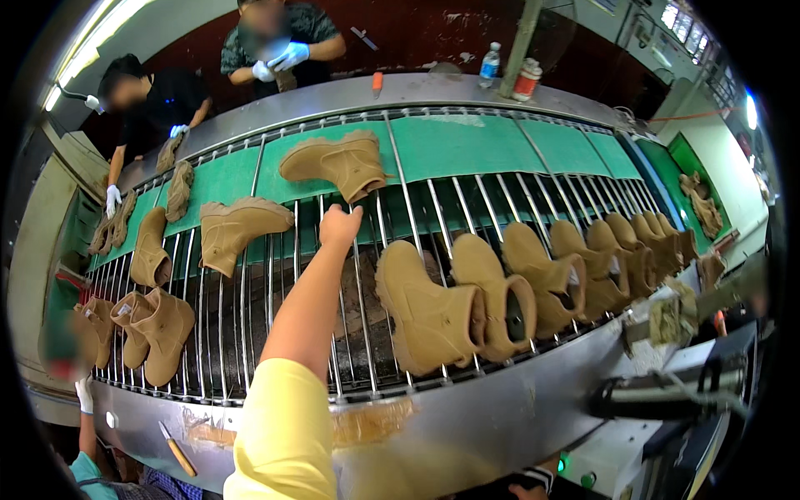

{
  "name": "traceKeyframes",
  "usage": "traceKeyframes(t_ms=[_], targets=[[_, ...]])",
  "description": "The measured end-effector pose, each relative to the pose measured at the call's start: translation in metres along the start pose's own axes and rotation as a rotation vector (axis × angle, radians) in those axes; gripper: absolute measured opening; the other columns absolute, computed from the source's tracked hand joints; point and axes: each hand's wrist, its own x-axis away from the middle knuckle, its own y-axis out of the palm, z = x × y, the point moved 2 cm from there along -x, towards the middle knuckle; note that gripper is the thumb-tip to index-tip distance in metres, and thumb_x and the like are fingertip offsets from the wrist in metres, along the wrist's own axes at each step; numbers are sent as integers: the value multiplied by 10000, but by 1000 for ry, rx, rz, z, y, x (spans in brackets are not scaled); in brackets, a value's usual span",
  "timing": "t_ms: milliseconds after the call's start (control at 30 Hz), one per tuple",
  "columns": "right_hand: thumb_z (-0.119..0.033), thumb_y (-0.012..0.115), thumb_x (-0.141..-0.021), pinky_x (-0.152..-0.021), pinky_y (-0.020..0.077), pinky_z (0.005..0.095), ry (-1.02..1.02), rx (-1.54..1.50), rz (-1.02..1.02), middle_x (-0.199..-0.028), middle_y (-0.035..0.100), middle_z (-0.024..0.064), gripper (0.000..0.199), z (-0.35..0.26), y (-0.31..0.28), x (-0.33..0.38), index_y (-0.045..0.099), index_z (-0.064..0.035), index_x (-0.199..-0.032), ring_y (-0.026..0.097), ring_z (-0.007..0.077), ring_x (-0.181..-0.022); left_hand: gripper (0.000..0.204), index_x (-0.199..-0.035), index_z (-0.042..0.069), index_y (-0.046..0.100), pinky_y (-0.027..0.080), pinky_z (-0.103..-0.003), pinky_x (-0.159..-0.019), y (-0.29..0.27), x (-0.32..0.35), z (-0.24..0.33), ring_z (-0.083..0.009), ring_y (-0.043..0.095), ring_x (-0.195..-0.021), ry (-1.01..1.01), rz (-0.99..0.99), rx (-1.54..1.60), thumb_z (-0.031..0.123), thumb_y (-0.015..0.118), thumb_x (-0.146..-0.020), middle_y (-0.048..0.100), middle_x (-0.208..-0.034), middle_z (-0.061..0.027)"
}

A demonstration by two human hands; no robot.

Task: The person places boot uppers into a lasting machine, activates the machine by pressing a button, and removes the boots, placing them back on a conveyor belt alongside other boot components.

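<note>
My left hand reaches out over the metal rods of a roller conveyor, its yellow-sleeved arm coming in from the lower edge. The fingers are curled, and their tips are partly hidden. Just beyond them a tan boot lies on its side across the green strip, its shaft opening toward me. Whether the hand touches that opening, I cannot tell. Left of the hand, another tan boot lies on the rods. To the right, a row of tan boots begins with a large one. My right hand is not identifiable.
More boots stand at the near left. A wooden-handled knife lies on the metal edge. Two people work across the conveyor. A water bottle and white-and-red jar stand on the far ledge. A bare hand shows at the lower edge.
</note>
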Motion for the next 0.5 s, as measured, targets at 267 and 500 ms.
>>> traceKeyframes(t_ms=[267,500], targets=[[-540,588,-803,-344,377,353,260,153,-149,-359,423,127,669,-21,-26,20,513,15,-438,430,240,-294,367,-1019,-12,607,450,-477,-885,54,-67,4,-402,547,-1019,-11,63,-135,280,552,-805,591,-1064,-228],[-562,599,-780,-345,373,342,267,240,-185,-373,430,116,653,-11,-34,23,519,-12,-437,434,238,-306,367,-831,-25,648,465,-513,-794,-8,-63,19,-429,611,-839,158,231,-60,277,445,-873,640,-869,-260]])
